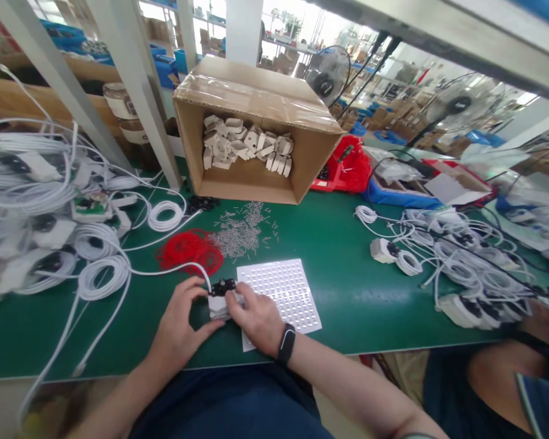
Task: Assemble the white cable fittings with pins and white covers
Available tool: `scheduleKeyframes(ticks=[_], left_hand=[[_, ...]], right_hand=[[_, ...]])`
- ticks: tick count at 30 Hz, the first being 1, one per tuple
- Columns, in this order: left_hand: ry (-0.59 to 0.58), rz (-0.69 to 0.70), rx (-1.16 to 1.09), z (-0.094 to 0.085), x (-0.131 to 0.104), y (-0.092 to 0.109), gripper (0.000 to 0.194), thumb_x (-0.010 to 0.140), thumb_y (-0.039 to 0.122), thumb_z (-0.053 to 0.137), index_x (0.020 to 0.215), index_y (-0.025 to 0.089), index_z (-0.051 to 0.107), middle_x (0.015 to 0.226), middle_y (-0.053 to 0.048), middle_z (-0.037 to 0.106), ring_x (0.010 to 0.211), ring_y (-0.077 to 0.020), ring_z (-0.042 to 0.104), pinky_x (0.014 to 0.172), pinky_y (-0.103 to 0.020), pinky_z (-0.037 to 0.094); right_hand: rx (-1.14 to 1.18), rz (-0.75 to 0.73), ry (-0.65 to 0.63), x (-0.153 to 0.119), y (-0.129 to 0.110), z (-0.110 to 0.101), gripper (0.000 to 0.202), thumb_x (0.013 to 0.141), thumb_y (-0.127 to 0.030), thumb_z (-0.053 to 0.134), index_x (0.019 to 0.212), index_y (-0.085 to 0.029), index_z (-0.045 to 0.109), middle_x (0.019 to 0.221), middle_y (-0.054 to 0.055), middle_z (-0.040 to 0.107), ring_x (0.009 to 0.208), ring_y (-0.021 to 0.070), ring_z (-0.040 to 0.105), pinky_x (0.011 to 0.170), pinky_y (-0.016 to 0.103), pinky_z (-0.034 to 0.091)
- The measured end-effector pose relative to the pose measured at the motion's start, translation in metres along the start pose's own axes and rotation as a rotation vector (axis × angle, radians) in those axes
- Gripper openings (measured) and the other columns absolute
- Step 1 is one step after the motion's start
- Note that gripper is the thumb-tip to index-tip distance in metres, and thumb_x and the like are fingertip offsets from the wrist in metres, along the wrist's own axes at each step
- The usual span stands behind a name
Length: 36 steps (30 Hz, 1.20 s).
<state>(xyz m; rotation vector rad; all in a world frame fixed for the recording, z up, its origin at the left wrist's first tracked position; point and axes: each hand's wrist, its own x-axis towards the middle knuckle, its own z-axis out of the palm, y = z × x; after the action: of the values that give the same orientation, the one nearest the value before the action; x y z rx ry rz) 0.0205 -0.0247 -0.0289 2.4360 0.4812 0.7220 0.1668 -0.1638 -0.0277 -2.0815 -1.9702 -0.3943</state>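
Observation:
My left hand (180, 320) curves around the left side of a small white housing (216, 308) with a black part on top, thumb at its lower edge and fingers at its upper left. On the housing's right side, the fingers of my right hand (257, 317) press; a black band is on that wrist. A white cable (196, 266) runs from the black part to the left. Under my right hand lies a white sheet (295, 292) with rows of small shiny round pieces. Red rings (190, 251) and a heap of screws (242, 235) lie beyond my hands.
An open cardboard box (256, 91) of white housings stands at the back. Coiled white cables (103, 277) pile up at left, more cables (466, 244) at right. A red bag (354, 164) and blue tray (400, 194) sit back right. Another person's hand (545, 326) is at far right.

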Motion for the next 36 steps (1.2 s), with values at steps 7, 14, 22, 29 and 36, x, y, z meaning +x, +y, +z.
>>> scheduleKeyframes(ticks=[7,14,22,29,36], left_hand=[[0.013,-0.207,-0.08,0.022,-0.019,0.012,0.056,0.075,0.038,0.066,0.123,0.021,0.042,0.112,-0.01,0.057,0.097,-0.0244,0.058,0.08,-0.038,0.052],[-0.091,0.02,0.051,0.017,-0.01,0.01,0.044,0.082,0.029,0.059,0.123,0.024,0.045,0.115,-0.008,0.058,0.104,-0.0252,0.053,0.09,-0.042,0.046],[-0.114,0.07,0.076,0.021,-0.007,0.005,0.05,0.083,0.029,0.057,0.13,0.024,0.039,0.121,-0.009,0.055,0.107,-0.0244,0.052,0.092,-0.042,0.046],[-0.18,0.019,-0.022,0.02,-0.005,0.007,0.055,0.082,0.026,0.059,0.132,0.027,0.037,0.122,-0.009,0.054,0.112,-0.0261,0.05,0.095,-0.045,0.043],[-0.261,-0.441,-0.417,0.002,0.016,0.018,0.045,0.079,0.032,0.058,0.118,0.021,0.04,0.082,0.001,0.061,0.066,-0.0146,0.058,0.062,-0.026,0.046]], right_hand=[[0.162,-0.068,-0.061,-0.013,0.0,-0.02,0.033,0.093,-0.028,0.042,0.122,-0.015,0.049,0.117,0.013,0.06,0.073,0.0153,0.063,0.053,0.026,0.048],[0.429,0.415,0.014,0.011,0.068,-0.007,0.021,0.09,-0.025,0.048,0.104,-0.018,0.063,0.093,0.007,0.065,0.085,0.0169,0.062,0.073,0.027,0.049],[0.186,0.643,-0.267,0.086,0.112,0.018,0.043,0.082,-0.04,0.06,0.122,-0.026,0.053,0.111,0.008,0.055,0.09,0.0199,0.062,0.074,0.028,0.047],[0.202,0.666,-0.202,0.081,0.095,0.011,0.027,0.09,-0.037,0.049,0.111,-0.023,0.059,0.11,0.008,0.053,0.087,0.0187,0.062,0.073,0.029,0.048],[0.82,0.122,-0.162,0.041,0.039,-0.028,0.067,0.068,-0.04,0.074,0.127,-0.026,0.046,0.121,0.006,0.055,0.111,0.0204,0.052,0.091,0.034,0.044]])
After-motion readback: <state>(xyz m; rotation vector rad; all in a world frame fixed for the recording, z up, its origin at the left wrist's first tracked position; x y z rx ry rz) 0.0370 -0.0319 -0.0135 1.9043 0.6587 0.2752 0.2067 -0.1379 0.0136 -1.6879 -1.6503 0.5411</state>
